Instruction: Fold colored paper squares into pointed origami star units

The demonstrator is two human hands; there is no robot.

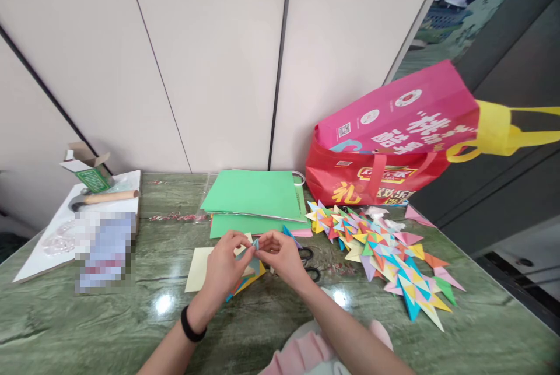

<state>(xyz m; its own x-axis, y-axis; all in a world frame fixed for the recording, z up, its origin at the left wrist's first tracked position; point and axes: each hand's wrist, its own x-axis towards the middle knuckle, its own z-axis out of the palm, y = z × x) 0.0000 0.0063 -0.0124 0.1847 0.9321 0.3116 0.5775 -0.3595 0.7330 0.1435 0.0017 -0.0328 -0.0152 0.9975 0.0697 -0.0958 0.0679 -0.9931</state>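
The hands [227, 261] [282, 255] partly hide the small light-blue paper [256, 243].

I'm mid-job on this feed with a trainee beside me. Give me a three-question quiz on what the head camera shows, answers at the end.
1. True or false: the left hand and the right hand both have fingertips at one small bluish paper piece.
2. Which lies straight beyond the hands? A) wooden-handled tool; B) green sheets; C) red bag.
3. Fill in: the black band is worn on the ____ wrist.

Key: 1. True. 2. B. 3. Left.
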